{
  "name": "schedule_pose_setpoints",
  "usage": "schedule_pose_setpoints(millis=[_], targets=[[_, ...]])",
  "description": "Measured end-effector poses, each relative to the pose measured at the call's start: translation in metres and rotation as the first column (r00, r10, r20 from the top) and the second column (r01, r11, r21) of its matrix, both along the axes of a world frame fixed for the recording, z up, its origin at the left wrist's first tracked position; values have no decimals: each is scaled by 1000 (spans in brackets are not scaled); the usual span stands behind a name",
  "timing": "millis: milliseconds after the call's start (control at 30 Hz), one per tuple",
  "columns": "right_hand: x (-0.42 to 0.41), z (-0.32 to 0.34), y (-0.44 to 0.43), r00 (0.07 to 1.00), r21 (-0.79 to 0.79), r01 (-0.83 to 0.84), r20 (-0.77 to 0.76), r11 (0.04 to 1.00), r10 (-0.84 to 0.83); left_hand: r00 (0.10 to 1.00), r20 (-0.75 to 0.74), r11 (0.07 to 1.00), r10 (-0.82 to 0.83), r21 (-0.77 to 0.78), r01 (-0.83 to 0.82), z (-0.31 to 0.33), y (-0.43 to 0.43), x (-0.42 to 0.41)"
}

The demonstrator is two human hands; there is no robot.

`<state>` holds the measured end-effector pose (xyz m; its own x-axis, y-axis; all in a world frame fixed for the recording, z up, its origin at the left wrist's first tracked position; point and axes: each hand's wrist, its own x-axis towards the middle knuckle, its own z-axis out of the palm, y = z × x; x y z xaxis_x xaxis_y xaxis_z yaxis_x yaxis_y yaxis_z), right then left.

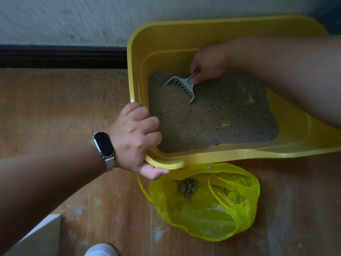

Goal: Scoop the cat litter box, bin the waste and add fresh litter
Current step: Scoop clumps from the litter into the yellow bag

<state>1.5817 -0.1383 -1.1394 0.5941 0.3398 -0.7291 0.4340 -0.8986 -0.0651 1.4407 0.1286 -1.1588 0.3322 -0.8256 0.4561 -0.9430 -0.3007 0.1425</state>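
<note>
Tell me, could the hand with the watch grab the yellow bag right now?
Probably yes, once it lets go. The left hand grips the litter box rim, and the yellow plastic bag lies on the floor right beside it, nothing between.

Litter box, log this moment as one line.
left hand: grips box rim | right hand: holds scoop, edge in litter | bag: open on floor, clump inside
</note>
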Motion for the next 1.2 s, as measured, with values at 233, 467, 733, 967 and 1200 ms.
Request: schedule_pose_setpoints(millis=[233,467,733,967,1200], targets=[[0,2,11,991,-12,-118,-66,993,117,1000,-3,1000,0,1,0,-1,0,0],[-32,-9,24,978,18,-117,-173,993,118,1000,8,1000,3,14,-3,-3,2,0],[-65,-11,1,961,148,165,-248,975,-125,999,33,1000,5,20,-5,-2,1,1],[-106,-26,-26,879,262,441,-321,859,-353,999,47,1000,3,27,-5,-3,2,1],[-137,-25,-38,832,320,546,-318,774,-455,999,47,998,11,59,-14,-2,3,1]])
